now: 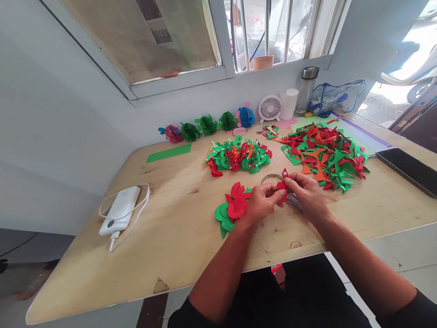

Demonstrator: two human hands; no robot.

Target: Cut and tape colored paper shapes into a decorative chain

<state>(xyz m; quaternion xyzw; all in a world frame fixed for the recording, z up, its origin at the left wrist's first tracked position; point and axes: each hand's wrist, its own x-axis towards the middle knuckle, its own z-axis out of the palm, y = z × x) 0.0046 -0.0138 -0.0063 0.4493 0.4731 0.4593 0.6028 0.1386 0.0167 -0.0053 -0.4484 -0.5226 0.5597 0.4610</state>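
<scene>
Between both hands is a small red paper piece (282, 185) with a pale patch near its upper tip. My left hand (262, 202) pinches its lower part, and my right hand (303, 193) grips it near the top with thumb and finger. Just left of my left hand lies a pile of red and green cut paper shapes (235, 205). A metal ring (269, 176) shows behind the fingers, and a metal tool (294, 200), partly hidden by my right hand, rests beneath. Beyond them sits a heap of curved green, red and orange pieces (239, 156).
Paper scraps (324, 157) and a black phone (409, 169) lie to the right. A white power bank (121, 207) with a cable is at the left. Folded paper figures (207, 124), a small fan (270, 108) and a glass bottle (306, 91) line the wall.
</scene>
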